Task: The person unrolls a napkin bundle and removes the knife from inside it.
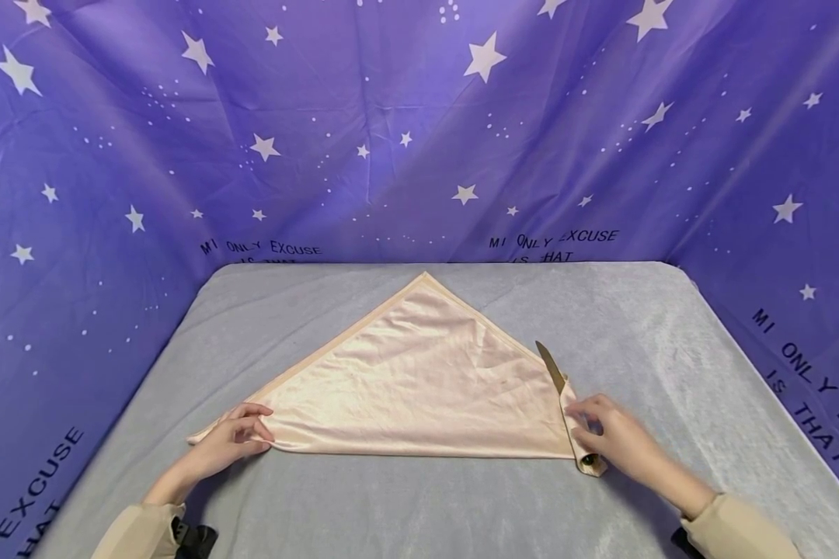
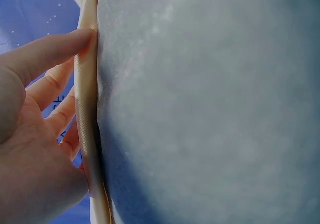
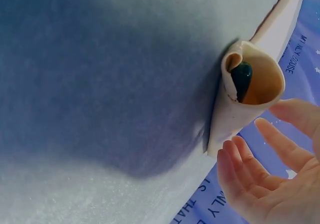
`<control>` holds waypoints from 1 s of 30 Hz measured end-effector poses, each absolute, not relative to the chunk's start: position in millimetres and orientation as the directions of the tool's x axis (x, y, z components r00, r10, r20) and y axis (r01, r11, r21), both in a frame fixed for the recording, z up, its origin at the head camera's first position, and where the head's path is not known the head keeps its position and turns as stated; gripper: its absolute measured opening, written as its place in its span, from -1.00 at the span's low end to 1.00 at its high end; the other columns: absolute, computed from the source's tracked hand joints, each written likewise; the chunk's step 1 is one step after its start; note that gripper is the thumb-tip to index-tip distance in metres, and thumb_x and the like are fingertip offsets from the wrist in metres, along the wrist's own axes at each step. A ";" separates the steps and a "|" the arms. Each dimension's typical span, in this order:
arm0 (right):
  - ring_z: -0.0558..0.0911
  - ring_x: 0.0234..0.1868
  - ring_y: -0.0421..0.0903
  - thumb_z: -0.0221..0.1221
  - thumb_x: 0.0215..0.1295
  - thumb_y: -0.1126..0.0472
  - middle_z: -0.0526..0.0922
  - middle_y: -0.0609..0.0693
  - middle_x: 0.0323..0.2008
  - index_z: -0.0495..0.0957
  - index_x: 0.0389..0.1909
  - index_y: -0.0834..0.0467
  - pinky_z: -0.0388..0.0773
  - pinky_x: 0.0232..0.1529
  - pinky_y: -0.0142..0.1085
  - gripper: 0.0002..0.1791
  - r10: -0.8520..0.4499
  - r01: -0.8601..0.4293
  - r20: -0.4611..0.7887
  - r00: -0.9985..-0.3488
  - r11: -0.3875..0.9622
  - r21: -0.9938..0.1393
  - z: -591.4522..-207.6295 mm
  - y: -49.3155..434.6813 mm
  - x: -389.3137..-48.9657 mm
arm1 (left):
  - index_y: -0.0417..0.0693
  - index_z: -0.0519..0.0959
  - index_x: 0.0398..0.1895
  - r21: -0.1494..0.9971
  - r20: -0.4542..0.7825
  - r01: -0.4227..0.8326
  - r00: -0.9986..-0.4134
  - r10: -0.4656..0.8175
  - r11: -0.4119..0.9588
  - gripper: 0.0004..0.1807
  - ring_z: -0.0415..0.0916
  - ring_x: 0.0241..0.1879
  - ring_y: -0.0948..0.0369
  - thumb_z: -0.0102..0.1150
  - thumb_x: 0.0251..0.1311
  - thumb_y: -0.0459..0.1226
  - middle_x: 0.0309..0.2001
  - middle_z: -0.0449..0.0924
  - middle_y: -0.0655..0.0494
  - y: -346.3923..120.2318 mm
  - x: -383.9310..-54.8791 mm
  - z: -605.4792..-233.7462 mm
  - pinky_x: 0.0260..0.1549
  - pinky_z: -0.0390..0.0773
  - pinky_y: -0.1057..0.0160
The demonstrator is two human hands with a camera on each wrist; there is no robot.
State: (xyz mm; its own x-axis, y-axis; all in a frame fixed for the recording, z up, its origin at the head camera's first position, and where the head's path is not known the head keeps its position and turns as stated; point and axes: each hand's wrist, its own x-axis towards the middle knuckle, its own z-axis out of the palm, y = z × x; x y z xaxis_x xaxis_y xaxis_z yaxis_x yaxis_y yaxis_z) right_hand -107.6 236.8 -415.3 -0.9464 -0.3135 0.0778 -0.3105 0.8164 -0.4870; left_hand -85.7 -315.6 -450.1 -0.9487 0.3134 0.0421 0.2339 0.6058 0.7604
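Note:
A pale pink satin-like cloth (image 1: 419,373), folded into a triangle, lies on the table with its peak pointing away. My left hand (image 1: 227,442) rests on its left corner; in the left wrist view the thumb (image 2: 75,43) touches the folded front edge. At the right end, the cloth is rolled around a knife (image 1: 549,366), whose blade sticks out at the far end. The knife's dark green handle end (image 3: 242,79) shows inside the roll (image 3: 220,126). My right hand (image 1: 611,431) touches the roll's right side with loosely spread fingers, not wrapped around it.
The table is covered with a grey plush cloth (image 1: 363,505). Purple curtains (image 1: 363,116) with white stars and black lettering hang behind it and along both sides. Dark wrist straps (image 1: 194,539) show at the beige sleeves (image 1: 741,528).

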 end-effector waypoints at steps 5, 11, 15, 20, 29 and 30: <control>0.36 -0.43 -0.20 0.26 -0.01 0.27 0.45 -0.02 -0.32 0.56 -0.16 0.21 0.23 -0.57 -0.41 -0.68 -0.315 -0.294 0.045 -0.948 0.813 -0.504 -418.6 236.2 -107.8 | 0.07 0.54 -0.54 0.758 0.053 0.240 -0.949 0.310 0.607 -0.89 0.01 -0.04 -0.01 0.23 -0.05 -0.35 -0.06 0.32 -0.10 -316.5 -85.6 -453.0 -0.21 0.03 0.17; 0.31 -0.48 -0.25 0.31 -0.08 0.25 0.44 -0.02 -0.34 0.58 -0.18 0.21 0.25 -0.56 -0.41 -0.65 -0.310 -0.302 0.070 -0.948 0.811 -0.501 -424.5 233.6 -108.0 | 0.07 0.54 -0.55 0.759 0.066 0.256 -0.945 0.320 0.599 -0.88 0.02 -0.03 -0.05 0.24 -0.06 -0.36 -0.07 0.32 -0.11 -317.1 -85.8 -454.8 -0.22 0.03 0.12; 0.26 -0.53 -0.28 0.31 -0.10 0.25 0.43 -0.01 -0.35 0.58 -0.19 0.22 0.23 -0.56 -0.41 -0.64 -0.311 -0.307 0.076 -0.947 0.816 -0.489 -427.4 231.7 -108.1 | 0.08 0.54 -0.55 0.764 0.058 0.248 -0.946 0.318 0.596 -0.88 0.01 -0.03 -0.05 0.23 -0.05 -0.35 -0.07 0.32 -0.09 -317.8 -86.2 -457.3 -0.21 0.03 0.10; 0.24 -0.54 -0.30 0.31 -0.10 0.27 0.41 -0.02 -0.36 0.56 -0.19 0.25 0.22 -0.57 -0.41 -0.64 -0.323 -0.316 0.070 -0.944 0.821 -0.475 -430.1 231.5 -108.1 | 0.07 0.54 -0.55 0.774 0.045 0.233 -0.948 0.315 0.589 -0.90 0.00 -0.02 -0.06 0.23 -0.05 -0.34 -0.06 0.31 -0.10 -318.1 -86.0 -458.4 -0.20 0.03 0.11; 0.23 -0.55 -0.30 0.32 -0.14 0.29 0.35 -0.09 -0.46 0.58 -0.23 0.24 0.24 -0.56 -0.41 -0.66 -0.309 -0.309 0.078 -0.948 0.828 -0.467 -435.2 230.0 -111.5 | 0.08 0.54 -0.55 0.766 0.060 0.251 -0.944 0.323 0.591 -0.88 0.02 -0.02 -0.07 0.23 -0.05 -0.35 -0.06 0.32 -0.11 -318.4 -86.8 -458.7 -0.22 0.04 0.09; 0.24 -0.55 -0.30 0.32 -0.15 0.30 0.34 -0.09 -0.48 0.59 -0.24 0.25 0.24 -0.56 -0.41 -0.66 -0.307 -0.309 0.084 -0.948 0.828 -0.467 -435.4 229.5 -111.7 | 0.08 0.54 -0.55 0.765 0.061 0.253 -0.944 0.325 0.592 -0.88 0.02 -0.02 -0.07 0.23 -0.05 -0.35 -0.06 0.32 -0.11 -318.4 -87.0 -458.6 -0.22 0.04 0.08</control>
State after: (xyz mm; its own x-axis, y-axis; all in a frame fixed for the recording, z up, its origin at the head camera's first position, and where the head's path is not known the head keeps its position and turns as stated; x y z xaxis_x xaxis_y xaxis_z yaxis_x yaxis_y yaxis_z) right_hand -111.7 229.5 -435.4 -0.9480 -0.3070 0.0836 -0.3095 0.8284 -0.4669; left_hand -87.0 -318.4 -458.6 -0.9439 0.3247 0.0610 0.2532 0.5922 0.7650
